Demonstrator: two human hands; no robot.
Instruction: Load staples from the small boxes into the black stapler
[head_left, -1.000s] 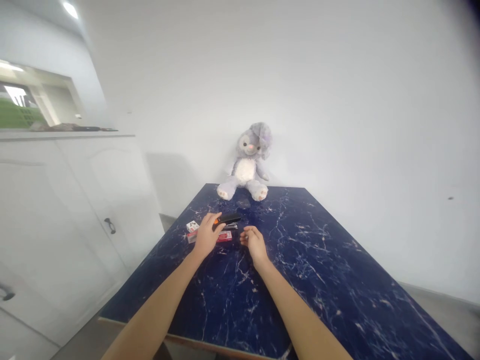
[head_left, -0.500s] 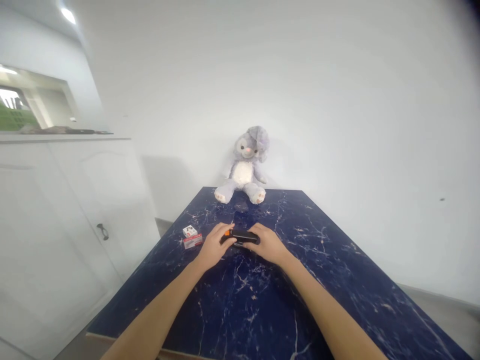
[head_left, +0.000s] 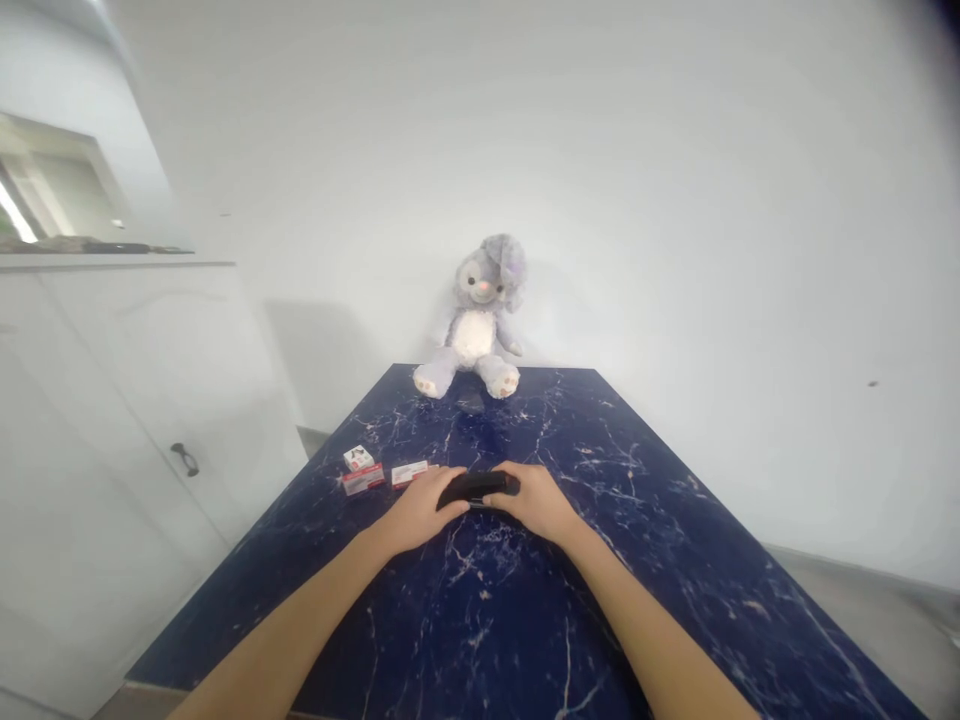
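A long black object (head_left: 478,487) that looks like a stapler lies low over the dark blue marbled table (head_left: 480,610), held between both hands. My left hand (head_left: 420,508) is closed around its left end, fingers behind and thumb in front. My right hand (head_left: 536,500) grips the right end, its thumb along the near side. Fingers cover both ends of the object. Just left of my left hand is a small white and red box (head_left: 409,473), partly covered by the fingers. Farther left sit another red and white box (head_left: 364,479) and a small white box (head_left: 358,458).
At the table's far edge a grey plush toy (head_left: 476,325) with a white belly sits against the pale wall (head_left: 675,200). A white cabinet (head_left: 127,430) with a dark handle stands to the left, beyond the table's side edge.
My hands and the black object are slightly lower in view. The orange part at its left end is now hidden. Another white and red box shows beside my left hand. The view has shifted a little.
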